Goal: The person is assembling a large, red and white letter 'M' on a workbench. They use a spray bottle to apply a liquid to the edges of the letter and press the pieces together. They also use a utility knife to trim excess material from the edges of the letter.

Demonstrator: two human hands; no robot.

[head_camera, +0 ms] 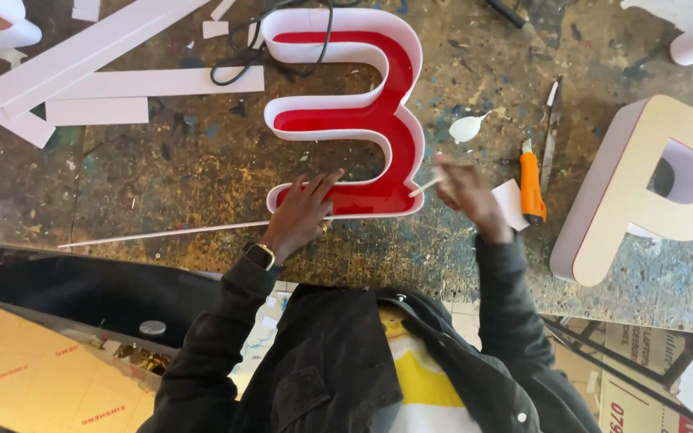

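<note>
We see a large sign character (362, 112) with a glossy red face and raised white side walls, lying flat on the paint-spattered surface (186, 160). Our left hand (302, 210) lies open, fingers spread on its lower edge. Our right hand (467, 192) is closed around a thin white stick (425, 188), whose tip meets the white wall at the lower right corner. An orange utility knife (531, 186) lies just beside that hand.

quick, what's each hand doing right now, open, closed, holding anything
Left hand: open, fingers spread flat on the red S-shaped sign letter, holding nothing.
Right hand: closed on a thin white stick, blurred.
</note>
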